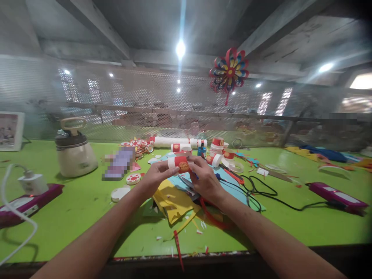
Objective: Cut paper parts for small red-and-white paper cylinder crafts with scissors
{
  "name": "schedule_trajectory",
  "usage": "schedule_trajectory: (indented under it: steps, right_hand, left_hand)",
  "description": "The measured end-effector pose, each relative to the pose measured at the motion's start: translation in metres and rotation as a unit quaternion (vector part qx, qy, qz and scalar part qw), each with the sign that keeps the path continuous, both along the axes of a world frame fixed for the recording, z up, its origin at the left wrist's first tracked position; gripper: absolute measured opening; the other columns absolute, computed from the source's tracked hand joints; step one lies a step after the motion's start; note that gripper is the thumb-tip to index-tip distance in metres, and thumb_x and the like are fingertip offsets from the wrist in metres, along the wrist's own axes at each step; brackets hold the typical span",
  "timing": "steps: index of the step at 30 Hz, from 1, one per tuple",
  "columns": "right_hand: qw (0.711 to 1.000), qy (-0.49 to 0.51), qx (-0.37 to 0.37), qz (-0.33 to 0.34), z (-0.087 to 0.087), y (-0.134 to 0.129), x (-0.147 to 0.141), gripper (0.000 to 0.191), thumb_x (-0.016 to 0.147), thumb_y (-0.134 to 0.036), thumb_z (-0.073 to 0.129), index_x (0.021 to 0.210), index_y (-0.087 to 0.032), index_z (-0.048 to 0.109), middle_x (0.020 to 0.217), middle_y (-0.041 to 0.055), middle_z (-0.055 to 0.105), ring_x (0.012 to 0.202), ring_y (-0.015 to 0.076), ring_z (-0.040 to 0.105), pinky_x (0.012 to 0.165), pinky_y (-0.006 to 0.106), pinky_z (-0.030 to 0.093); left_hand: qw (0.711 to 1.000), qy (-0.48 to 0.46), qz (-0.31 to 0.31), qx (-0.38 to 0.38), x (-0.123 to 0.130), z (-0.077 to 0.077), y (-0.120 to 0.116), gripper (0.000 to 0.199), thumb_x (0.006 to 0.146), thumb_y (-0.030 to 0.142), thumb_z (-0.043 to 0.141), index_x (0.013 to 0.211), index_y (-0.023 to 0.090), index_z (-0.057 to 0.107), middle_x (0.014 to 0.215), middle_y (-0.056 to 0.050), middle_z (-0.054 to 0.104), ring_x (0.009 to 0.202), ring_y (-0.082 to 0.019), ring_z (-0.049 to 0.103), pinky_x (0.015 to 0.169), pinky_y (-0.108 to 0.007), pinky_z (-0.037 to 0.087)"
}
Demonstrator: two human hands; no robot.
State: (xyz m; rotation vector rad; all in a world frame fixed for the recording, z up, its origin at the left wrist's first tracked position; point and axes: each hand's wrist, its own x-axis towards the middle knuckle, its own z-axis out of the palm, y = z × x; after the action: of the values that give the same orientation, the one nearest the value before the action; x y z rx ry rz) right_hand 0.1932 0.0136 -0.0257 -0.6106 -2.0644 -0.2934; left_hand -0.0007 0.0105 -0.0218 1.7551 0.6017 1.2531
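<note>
Both hands hold a short white tube with a red band and gold print above the middle of the green table. My left hand grips its left end, thumb in front. My right hand is closed on its right end, and a pair of scissors with red handles also sits under the right fingers, blades pointing up and left. Beneath the hands lie yellow material and light blue sheets.
Behind are a long white roll, stacked red-and-white rings and red-patterned discs. A beige kettle and purple power strip stand left. Right are black cable and another purple strip. A pinwheel hangs on the mesh.
</note>
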Motion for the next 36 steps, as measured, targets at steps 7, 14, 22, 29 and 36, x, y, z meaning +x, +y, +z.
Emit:
schedule_trajectory:
  steps: [7, 14, 22, 29, 36]
  right_hand:
    - [0.999, -0.011, 0.009, -0.029, 0.0, 0.0, 0.001, 0.037, 0.08, 0.002, 0.048, 0.11, -0.015, 0.06, 0.123, 0.0154, 0.056, 0.123, 0.0291, 0.045, 0.101, 0.048, 0.042]
    - [0.998, -0.007, 0.027, -0.061, -0.004, -0.008, -0.004, 0.033, 0.079, -0.007, 0.06, 0.11, -0.018, 0.064, 0.117, 0.0128, 0.062, 0.12, 0.0325, 0.044, 0.098, 0.055, 0.04]
    - [0.994, -0.067, 0.058, -0.059, 0.0, -0.007, -0.003, 0.018, 0.091, -0.013, 0.052, 0.094, -0.019, 0.068, 0.112, 0.0112, 0.065, 0.118, 0.0273, 0.046, 0.098, 0.05, 0.042]
    - [0.989, -0.102, 0.062, -0.086, -0.006, -0.011, -0.006, 0.021, 0.092, -0.014, 0.053, 0.102, -0.021, 0.07, 0.123, 0.0111, 0.061, 0.131, 0.0308, 0.034, 0.104, 0.051, 0.035]
    - [0.988, -0.078, 0.015, -0.132, -0.003, -0.018, -0.01, 0.029, 0.081, -0.002, 0.056, 0.104, -0.016, 0.068, 0.133, 0.0156, 0.054, 0.128, 0.0375, 0.034, 0.101, 0.062, 0.029]
  left_hand:
    - [0.975, 0.107, 0.07, 0.184, -0.001, -0.001, 0.008, 0.018, 0.08, 0.027, 0.066, 0.095, 0.02, 0.074, 0.104, -0.01, 0.07, 0.1, -0.024, 0.061, 0.091, -0.04, 0.045]
    - [0.906, 0.189, 0.165, 0.341, -0.004, -0.005, 0.013, 0.015, 0.083, 0.022, 0.061, 0.087, 0.027, 0.074, 0.105, -0.009, 0.067, 0.097, -0.023, 0.056, 0.086, -0.04, 0.043]
    - [0.985, 0.114, 0.102, 0.083, -0.008, -0.001, 0.005, 0.022, 0.065, 0.023, 0.072, 0.086, 0.021, 0.075, 0.087, -0.007, 0.066, 0.085, -0.026, 0.056, 0.078, -0.035, 0.043]
    - [0.982, -0.12, -0.018, -0.143, -0.005, 0.002, 0.01, 0.023, 0.077, 0.032, 0.068, 0.092, 0.015, 0.073, 0.086, -0.007, 0.068, 0.07, -0.014, 0.054, 0.064, -0.025, 0.041]
    - [0.981, -0.144, 0.047, -0.118, -0.013, 0.007, 0.012, 0.023, 0.07, 0.031, 0.075, 0.087, 0.015, 0.072, 0.082, -0.006, 0.07, 0.074, -0.015, 0.059, 0.069, -0.026, 0.045]
